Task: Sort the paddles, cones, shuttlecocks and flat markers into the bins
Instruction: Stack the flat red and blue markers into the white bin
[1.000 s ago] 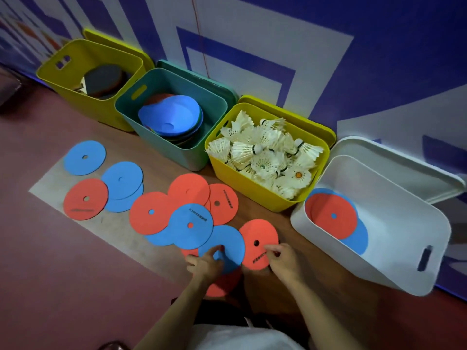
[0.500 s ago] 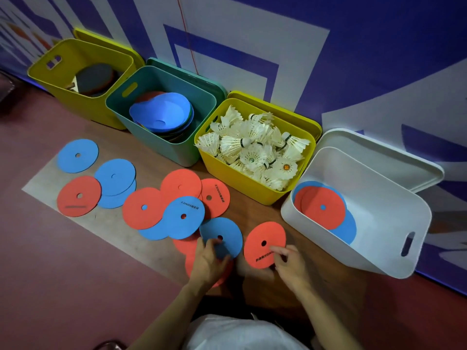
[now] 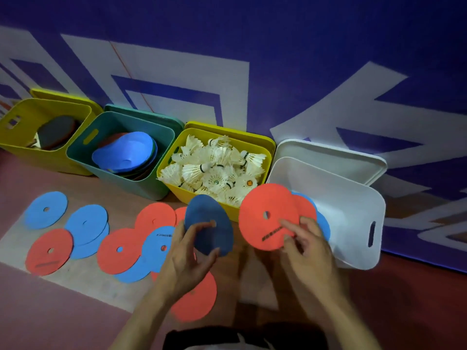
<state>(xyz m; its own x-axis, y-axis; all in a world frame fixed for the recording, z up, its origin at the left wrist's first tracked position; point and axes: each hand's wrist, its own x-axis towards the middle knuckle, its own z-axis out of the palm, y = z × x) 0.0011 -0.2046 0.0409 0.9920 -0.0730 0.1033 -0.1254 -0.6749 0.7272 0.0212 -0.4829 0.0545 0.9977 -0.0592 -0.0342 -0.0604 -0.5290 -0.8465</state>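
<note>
Flat markers [image 3: 265, 218] lifted in both hands [image 3: 307, 251]

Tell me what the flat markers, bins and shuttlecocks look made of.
Red flat marker: thin, matte, probably rubber or foam sheet.
White bin: smooth moulded plastic, with rounded corners and a cut-out handle.
Shuttlecocks: white feathered skirts, probably real feather.

Four bins [image 3: 161, 188] in a row along wall [image 3: 303, 72]; markers [image 3: 86, 223] spread on floor [image 3: 50, 311] before them; shuttlecocks [image 3: 214, 170] in third.
</note>
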